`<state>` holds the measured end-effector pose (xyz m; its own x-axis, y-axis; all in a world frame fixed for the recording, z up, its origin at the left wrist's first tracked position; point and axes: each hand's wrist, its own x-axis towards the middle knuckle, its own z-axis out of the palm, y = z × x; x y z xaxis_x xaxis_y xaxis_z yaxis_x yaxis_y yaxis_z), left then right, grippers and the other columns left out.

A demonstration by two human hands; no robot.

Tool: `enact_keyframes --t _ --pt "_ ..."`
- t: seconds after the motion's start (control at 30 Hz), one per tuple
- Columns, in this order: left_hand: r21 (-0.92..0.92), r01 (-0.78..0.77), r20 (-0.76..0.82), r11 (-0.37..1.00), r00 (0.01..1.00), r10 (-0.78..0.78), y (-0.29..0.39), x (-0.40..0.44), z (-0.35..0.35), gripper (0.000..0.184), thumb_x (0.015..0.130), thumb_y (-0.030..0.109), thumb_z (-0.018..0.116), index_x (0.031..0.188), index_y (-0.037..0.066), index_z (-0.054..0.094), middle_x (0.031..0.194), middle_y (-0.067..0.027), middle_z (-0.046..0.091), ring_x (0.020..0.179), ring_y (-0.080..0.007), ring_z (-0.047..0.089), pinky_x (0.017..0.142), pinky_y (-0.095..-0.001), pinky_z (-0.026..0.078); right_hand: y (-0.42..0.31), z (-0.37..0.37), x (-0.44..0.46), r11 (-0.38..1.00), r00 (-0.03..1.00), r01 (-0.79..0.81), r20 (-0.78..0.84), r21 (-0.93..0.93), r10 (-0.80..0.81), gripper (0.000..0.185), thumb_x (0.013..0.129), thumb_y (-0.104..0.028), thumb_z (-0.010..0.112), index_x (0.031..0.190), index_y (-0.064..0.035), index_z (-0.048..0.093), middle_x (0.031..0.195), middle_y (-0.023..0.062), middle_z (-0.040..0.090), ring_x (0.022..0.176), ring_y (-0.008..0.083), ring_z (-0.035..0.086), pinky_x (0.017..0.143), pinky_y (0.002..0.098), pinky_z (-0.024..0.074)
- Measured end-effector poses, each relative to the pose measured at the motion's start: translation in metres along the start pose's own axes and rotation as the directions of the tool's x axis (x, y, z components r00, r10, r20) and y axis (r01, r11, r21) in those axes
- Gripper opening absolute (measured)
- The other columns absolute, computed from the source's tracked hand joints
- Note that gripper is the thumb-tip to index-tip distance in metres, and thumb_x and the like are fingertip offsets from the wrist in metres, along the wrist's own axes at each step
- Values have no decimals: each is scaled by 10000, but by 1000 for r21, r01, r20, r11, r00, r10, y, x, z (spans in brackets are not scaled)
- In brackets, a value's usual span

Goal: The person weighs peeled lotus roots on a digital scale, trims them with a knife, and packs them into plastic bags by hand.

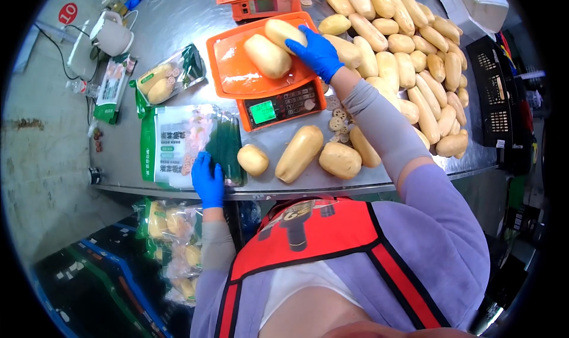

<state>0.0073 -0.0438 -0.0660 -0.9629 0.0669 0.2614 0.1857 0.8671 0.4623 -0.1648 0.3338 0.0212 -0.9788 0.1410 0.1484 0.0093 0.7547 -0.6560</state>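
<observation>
Two pale lotus root pieces lie in the orange tray (228, 71) of a scale with a lit green display (262, 112). My right hand (318, 52), in a blue glove, has its fingers closed over the end of the upper root (285, 36); the lower root (267, 56) touches it. My left hand (208, 181), also gloved in blue, rests on the lower edge of a stack of flat green-and-white printed bags (178, 142), fingers apart. Several loose roots, one long (300, 154) and one small (253, 159), lie near the table's front edge.
A large pile of roots (409, 71) covers the table's right side. Small root slices (338, 122) lie beside the scale. A filled bag (169, 76), a white kettle (112, 34) and a second orange scale (264, 5) stand around. Packed bags (178, 243) sit below the edge.
</observation>
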Motion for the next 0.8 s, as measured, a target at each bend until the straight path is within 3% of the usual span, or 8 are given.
enact_keyframes --t 0.17,0.23,0.27,0.33,0.4,0.5,0.67,0.8 --pt "-6 -45 -57 999 997 45 4 -5 6 392 749 90 606 1129 16 546 1202 -177 517 1122 -325 476 967 -399 350 0 3 -12 997 997 59 -47 -49 -62 655 786 -520 534 1215 -32 449 1050 224 578 977 374 555 843 424 435" --pt "8 -27 -70 1000 997 27 5 -5 5 387 746 84 605 1122 14 549 1196 -178 521 1123 -326 477 967 -403 350 12 -9 -9 965 934 221 -317 142 -167 535 825 -375 593 1223 -33 490 1094 186 587 994 275 576 876 346 431" --pt "13 -20 -66 1000 998 21 5 -6 5 387 746 84 605 1122 14 549 1196 -178 521 1123 -326 477 967 -403 350 12 -27 -15 926 944 171 -324 338 -56 495 800 -347 629 1159 -18 538 1056 181 600 970 304 577 856 357 435" --pt "8 -23 -73 1000 997 24 4 -5 6 387 745 86 604 1121 14 550 1193 -179 523 1120 -330 479 967 -403 350 56 -35 -8 903 921 175 -389 393 -9 416 809 -304 626 1097 -8 577 1017 171 615 949 258 586 842 320 439" --pt "4 -30 -75 1000 997 30 3 -5 6 393 743 91 605 1124 14 548 1192 -178 522 1122 -330 477 967 -405 350 74 -51 -16 938 883 207 -466 276 -58 392 807 -272 633 1086 -1 583 1020 160 618 948 236 585 847 299 433" --pt "17 -24 -68 1000 997 25 6 -4 7 391 743 96 606 1121 13 547 1190 -174 523 1120 -328 475 965 -405 350 85 -66 -38 926 905 152 -426 346 11 409 804 -279 638 1096 1 577 1041 160 612 977 245 577 869 307 424" --pt "27 -19 -71 999 997 21 8 -4 5 371 748 99 600 1106 13 550 1184 -163 527 1109 -324 478 962 -404 349 117 -81 -60 998 944 52 -324 -23 -56 541 774 -274 675 1198 10 497 1187 178 535 1130 257 490 966 336 365" --pt "6 -18 -73 1000 997 18 8 -4 6 370 749 101 599 1106 14 551 1184 -160 528 1110 -323 478 962 -405 349 119 -79 -70 996 989 65 -136 58 -57 706 718 -303 720 1279 -2 414 1256 183 479 1160 278 465 988 346 348"
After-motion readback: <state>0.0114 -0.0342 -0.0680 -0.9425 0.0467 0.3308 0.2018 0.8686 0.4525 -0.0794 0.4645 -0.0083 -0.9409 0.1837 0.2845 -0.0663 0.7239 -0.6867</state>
